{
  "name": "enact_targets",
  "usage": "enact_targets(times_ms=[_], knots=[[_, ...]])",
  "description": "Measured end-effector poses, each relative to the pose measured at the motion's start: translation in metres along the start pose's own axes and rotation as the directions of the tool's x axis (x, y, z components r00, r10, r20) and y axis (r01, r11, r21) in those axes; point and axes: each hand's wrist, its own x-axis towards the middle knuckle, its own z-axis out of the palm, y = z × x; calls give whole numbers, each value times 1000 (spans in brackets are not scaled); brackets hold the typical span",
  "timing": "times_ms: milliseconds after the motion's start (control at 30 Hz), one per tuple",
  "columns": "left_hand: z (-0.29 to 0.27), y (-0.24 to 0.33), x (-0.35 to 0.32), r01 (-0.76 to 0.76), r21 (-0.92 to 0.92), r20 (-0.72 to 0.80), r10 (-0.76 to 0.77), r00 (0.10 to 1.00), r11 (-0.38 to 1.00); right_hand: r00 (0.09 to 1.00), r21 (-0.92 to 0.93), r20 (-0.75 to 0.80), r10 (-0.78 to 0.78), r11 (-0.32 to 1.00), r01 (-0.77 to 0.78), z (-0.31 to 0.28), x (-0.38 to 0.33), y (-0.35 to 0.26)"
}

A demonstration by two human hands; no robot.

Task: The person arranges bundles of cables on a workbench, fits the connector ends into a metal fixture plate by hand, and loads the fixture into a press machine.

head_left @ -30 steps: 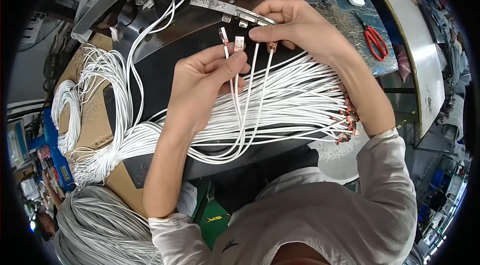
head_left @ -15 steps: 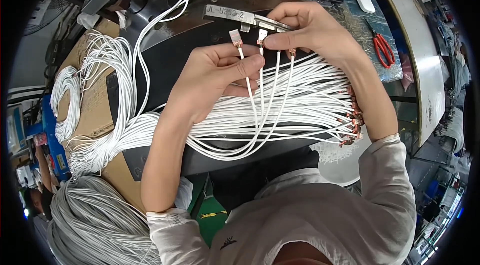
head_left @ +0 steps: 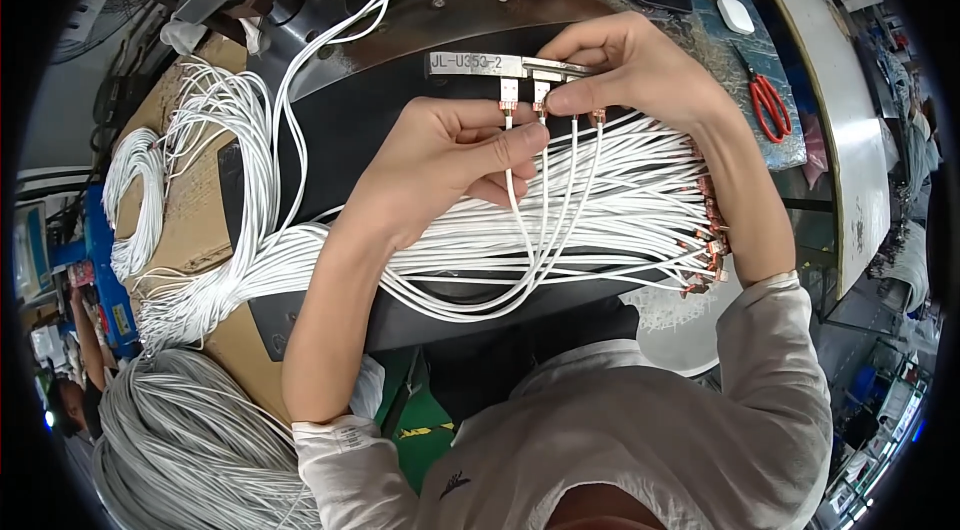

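My right hand (head_left: 645, 75) grips a narrow metal bar fixture (head_left: 475, 64) by its right part, thumb below and fingers above. Several white cables hang from its lower edge, their metal plugs lined up side by side. My left hand (head_left: 425, 160) pinches the leftmost white cable (head_left: 515, 188) just below its plug. That silvery plug (head_left: 509, 91) stands upright against the bar's lower edge; how deep it sits I cannot tell. Beneath both hands lies a thick bundle of white cables (head_left: 470, 235), with copper-coloured ends (head_left: 712, 245) at the right.
Red-handled pliers (head_left: 769, 108) and a white rounded case (head_left: 735, 15) lie on the blue surface at the right. A dark machine plate (head_left: 470, 5) is behind the bar. Coiled grey cable (head_left: 200, 440) fills the lower left. Another person's arm (head_left: 88, 335) shows at far left.
The bar has come down slightly, shifted right and levelled out. My left hand has moved right with the leftmost cable, whose plug went from apart from the bar to meeting its lower edge.
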Motion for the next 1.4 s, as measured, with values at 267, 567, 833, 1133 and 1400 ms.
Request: enact_targets(times_ms=[267,567,833,1133,1400], knots=[[-17,20,-10,-153,906,-165,662,731,395,694,-733,166,-701,382,562,-35,53,21],[-46,18,101,106,982,92,880,466,-159,586,-709,-219,-780,540,454,-92,186,43],[-41,35,103,79,993,23,811,585,-85,585,-792,-268,-765,521,318,-63,157,15],[-90,16,-63,-557,816,318,924,214,-152,758,-815,-329,-564,574,73,-40,39,9],[-108,10,-76,65,956,-290,896,337,285,859,-709,-184,-478,670,221,-28,45,1]])
